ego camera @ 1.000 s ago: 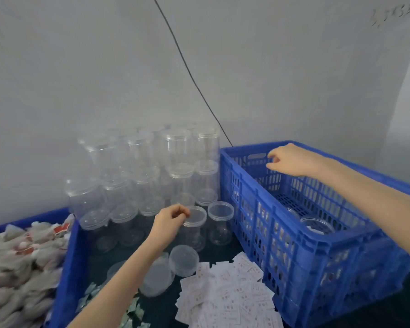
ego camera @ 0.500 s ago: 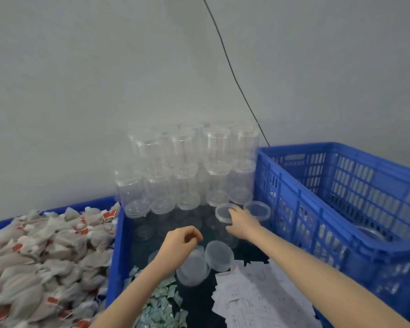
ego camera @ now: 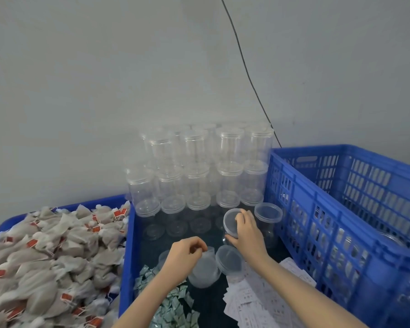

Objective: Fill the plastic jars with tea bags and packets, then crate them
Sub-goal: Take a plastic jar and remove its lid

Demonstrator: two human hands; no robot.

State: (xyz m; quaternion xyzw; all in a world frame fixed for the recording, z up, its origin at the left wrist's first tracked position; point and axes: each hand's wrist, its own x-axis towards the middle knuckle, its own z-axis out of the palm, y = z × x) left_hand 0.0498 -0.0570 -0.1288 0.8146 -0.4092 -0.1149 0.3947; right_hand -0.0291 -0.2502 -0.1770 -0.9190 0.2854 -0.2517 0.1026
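Clear plastic jars (ego camera: 206, 166) are stacked against the wall in the middle. My right hand (ego camera: 247, 230) grips one clear jar (ego camera: 230, 223) at the front of the stack, fingers curled over its lid and side. My left hand (ego camera: 184, 255) hovers with loosely curled fingers over loose clear lids (ego camera: 230, 259); I cannot tell whether it holds anything. Tea bags (ego camera: 45, 252) fill the blue bin at left. Small green packets (ego camera: 173, 297) and white packets (ego camera: 253, 301) lie on the dark table near me.
A large blue crate (ego camera: 322, 209) stands on the right with jars inside it. A lidded jar (ego camera: 268, 214) stands beside the gripped one. A black cable (ego camera: 246, 74) runs down the grey wall behind.
My right hand has left the crate's far rim, crossed to the left and taken hold of a jar at the front of the stack. My left hand has drawn back over the loose lids.
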